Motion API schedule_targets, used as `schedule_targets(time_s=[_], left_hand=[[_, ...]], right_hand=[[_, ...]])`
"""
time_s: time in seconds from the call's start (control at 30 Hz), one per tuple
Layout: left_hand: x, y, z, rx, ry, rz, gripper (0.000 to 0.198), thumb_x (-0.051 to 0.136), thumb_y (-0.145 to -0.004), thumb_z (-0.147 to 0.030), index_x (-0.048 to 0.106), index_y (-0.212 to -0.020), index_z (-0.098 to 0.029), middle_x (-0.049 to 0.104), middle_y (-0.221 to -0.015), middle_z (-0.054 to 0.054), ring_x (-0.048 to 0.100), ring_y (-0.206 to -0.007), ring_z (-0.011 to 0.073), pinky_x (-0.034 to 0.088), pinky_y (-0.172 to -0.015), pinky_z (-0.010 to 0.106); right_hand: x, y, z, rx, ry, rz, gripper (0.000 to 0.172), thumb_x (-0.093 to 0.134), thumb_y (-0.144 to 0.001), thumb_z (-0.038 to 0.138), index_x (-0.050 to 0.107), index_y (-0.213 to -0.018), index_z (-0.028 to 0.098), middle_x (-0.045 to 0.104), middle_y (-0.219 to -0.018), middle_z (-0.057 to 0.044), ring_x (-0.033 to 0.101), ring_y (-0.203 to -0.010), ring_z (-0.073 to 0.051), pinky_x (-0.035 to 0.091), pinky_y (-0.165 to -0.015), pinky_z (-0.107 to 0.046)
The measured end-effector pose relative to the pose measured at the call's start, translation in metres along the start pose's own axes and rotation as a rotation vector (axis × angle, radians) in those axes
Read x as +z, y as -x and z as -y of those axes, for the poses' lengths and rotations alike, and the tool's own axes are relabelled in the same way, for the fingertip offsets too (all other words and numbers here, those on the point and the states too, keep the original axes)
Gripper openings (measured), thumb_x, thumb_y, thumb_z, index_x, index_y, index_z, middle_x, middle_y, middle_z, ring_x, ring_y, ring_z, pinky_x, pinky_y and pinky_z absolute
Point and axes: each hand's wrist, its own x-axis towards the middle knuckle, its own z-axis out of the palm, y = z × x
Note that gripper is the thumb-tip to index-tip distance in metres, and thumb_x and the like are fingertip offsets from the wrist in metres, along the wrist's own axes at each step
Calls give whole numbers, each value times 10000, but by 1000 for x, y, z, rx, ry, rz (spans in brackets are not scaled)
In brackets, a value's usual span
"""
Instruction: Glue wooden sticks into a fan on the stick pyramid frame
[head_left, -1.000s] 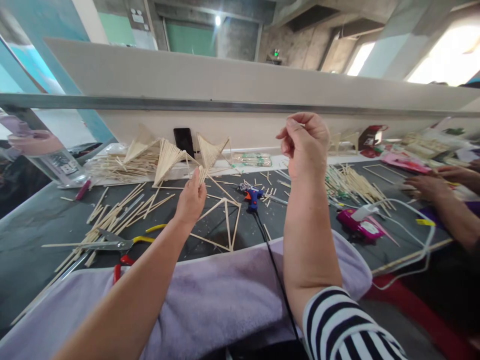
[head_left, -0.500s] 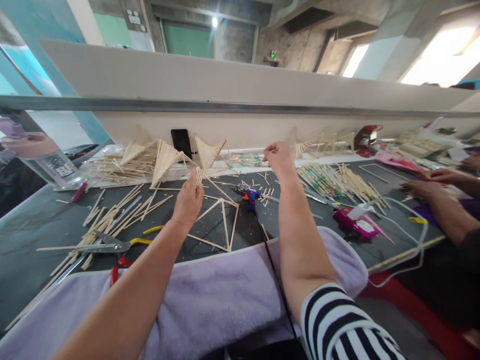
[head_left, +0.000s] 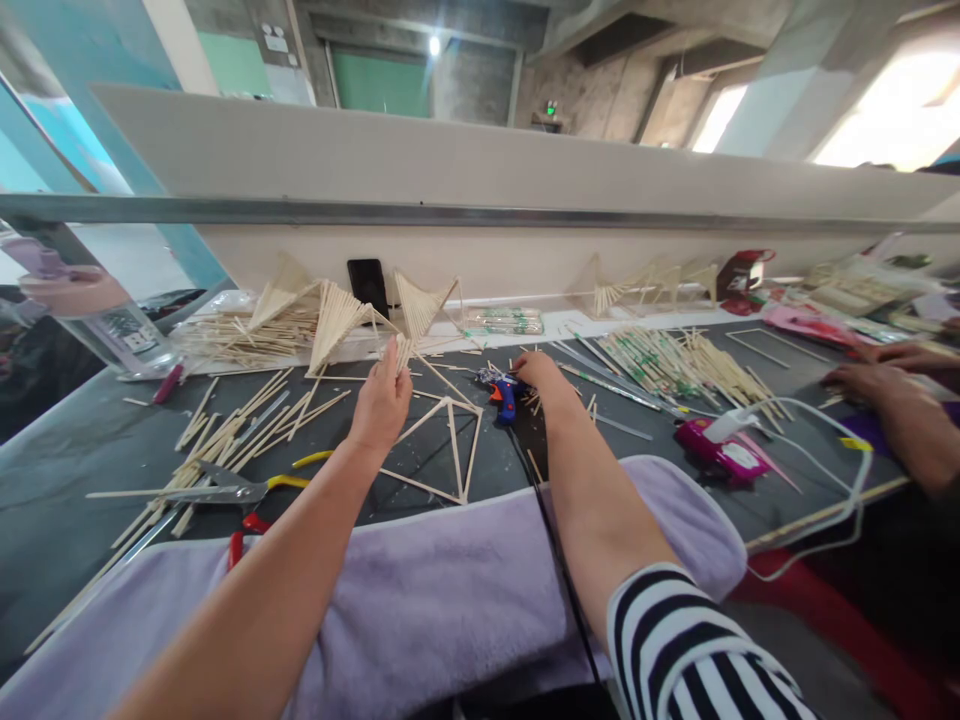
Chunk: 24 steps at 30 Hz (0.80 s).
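Observation:
My left hand (head_left: 381, 398) is raised over the dark table (head_left: 75, 440), its fingers pinched on the fanned top of a wooden stick frame (head_left: 450, 440). The frame's triangular base rests on the table. My right hand (head_left: 541, 378) lies low on the table with its fingers curled onto a small blue glue gun (head_left: 501, 390). The gun's black cable (head_left: 547, 530) runs back towards me over a lilac towel (head_left: 420, 590).
Loose sticks (head_left: 225, 430) and yellow-handled cutters (head_left: 225, 488) lie at left, with finished stick fans (head_left: 330, 320) and a phone (head_left: 367, 285) behind. A stick heap (head_left: 675, 365) and pink glue gun (head_left: 720, 450) lie at right, near another person's hands (head_left: 862, 380). A bottle (head_left: 97, 320) stands far left.
My right hand has come down from in front of my face, passed over the far side of the table, and settled on the blue glue gun. The left hand has stayed on the frame.

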Motion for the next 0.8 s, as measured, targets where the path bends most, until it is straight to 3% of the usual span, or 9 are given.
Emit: schedule_targets(time_s=[0.23, 0.4, 0.47, 0.53, 0.57, 0.63, 0.7, 0.8], left_hand=[[-1, 0, -1, -23, 32, 14, 507, 370, -894, -276, 334, -1365, -90, 533, -1258, 196, 500, -1174, 251, 390, -995, 401], [-2, -1, -3, -36, 9, 18, 513, 392, -879, -258, 354, -1355, -70, 551, -1237, 201, 523, -1147, 250, 408, -974, 386], [-3, -2, -4, -45, 9, 24, 512, 395, -877, -251, 357, -1358, -80, 547, -1247, 193, 523, -1147, 246, 407, -976, 380], [-4, -3, -5, -70, 11, 44, 516, 395, -877, -256, 351, -1364, -91, 535, -1264, 190, 516, -1157, 250, 402, -981, 395], [-4, -3, -6, -82, 12, 55, 519, 393, -878, -261, 347, -1367, -94, 526, -1275, 191, 510, -1164, 254, 399, -984, 408], [-4, -4, -6, -88, 17, 61, 521, 388, -881, -272, 341, -1371, -104, 508, -1296, 192, 502, -1174, 261, 397, -985, 424], [-4, -4, -6, -74, 23, 47, 518, 389, -880, -273, 343, -1374, -122, 502, -1307, 181, 505, -1172, 255, 401, -983, 417], [-3, -4, -4, -60, 28, 24, 514, 406, -874, -267, 358, -1370, -140, 516, -1299, 163, 520, -1157, 240, 408, -979, 382]], right_hand=[[1, 4, -4, 79, 1, -14, 186, 615, -689, 149, 705, -851, 141, 678, -946, -157, 627, -939, -262, 480, -798, -329], [-24, 14, 10, 104, -75, -163, 277, 466, -832, 258, 628, -1025, 142, 647, -1037, -160, 604, -983, -256, 473, -791, -347], [-38, 22, 26, 39, -138, -254, 283, 409, -862, 270, 601, -1041, 165, 651, -1026, -129, 593, -989, -224, 463, -801, -324], [-48, 34, 49, -154, -301, -346, 196, 450, -831, 229, 620, -904, 165, 676, -882, -100, 611, -895, -198, 462, -782, -305], [-50, 41, 63, -252, -383, -327, 152, 475, -813, 213, 618, -840, 167, 676, -796, -78, 619, -825, -181, 466, -753, -292], [-49, 55, 91, -381, -571, -173, 91, 509, -790, 186, 598, -787, 170, 653, -673, -35, 602, -629, -135, 470, -635, -257], [-41, 68, 115, -444, -726, -18, 72, 512, -785, 148, 577, -802, 174, 631, -623, -2, 546, -485, -99, 442, -522, -229], [-27, 79, 138, -466, -850, 65, 76, 519, -772, 108, 547, -752, 175, 594, -564, 29, 504, -421, -72, 407, -457, -197]])
